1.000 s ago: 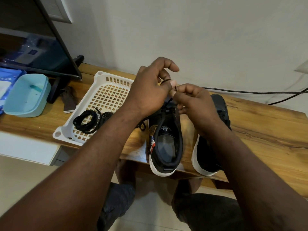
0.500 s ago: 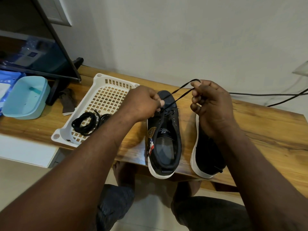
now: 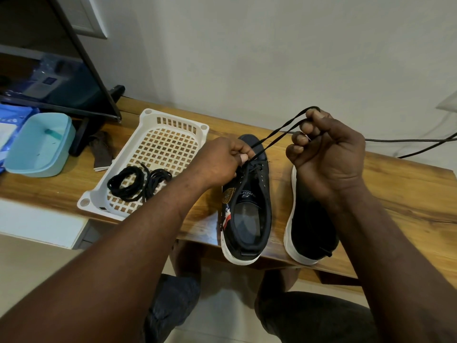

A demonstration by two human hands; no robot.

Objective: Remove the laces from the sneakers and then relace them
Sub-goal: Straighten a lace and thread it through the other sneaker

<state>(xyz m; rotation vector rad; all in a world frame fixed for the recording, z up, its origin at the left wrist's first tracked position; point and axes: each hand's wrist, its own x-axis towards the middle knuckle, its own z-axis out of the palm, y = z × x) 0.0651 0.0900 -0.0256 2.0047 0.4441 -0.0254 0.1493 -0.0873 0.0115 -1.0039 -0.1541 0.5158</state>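
I sit at the wooden surface [image 3: 408, 194] with the pair set toe-away from me. The sneaker [image 3: 249, 209] I am working on stands at my twelve o'clock, and its mate [image 3: 309, 233] is just beside it at one o'clock; their heels overhang the near edge, which puts the eyelets within easy reach.

My left hand [image 3: 222, 164] bears down on the front of the near shoe, thumb and fingertips pinching the lace [image 3: 280, 127] where it meets the eyelets, so the shoe cannot lift. My right hand [image 3: 326, 154] is raised toward two o'clock, its fingers curled round the doubled lace; the two strands run taut and straight between my hands. From this alone I cannot tell whether I am drawing the lace out or threading it in. A few crossings show low on the tongue, so I judge this shoe half done either way.

The lace is thin, round, black cord, limp wherever it isn't pulled. The uppers are dark, matte fabric over smooth white rubber soles.

At ten o'clock sits a white plastic basket [image 3: 173, 120], its floor an open grid; two coiled black laces [image 3: 136, 184] lie in its near end, kept there so they don't stray.
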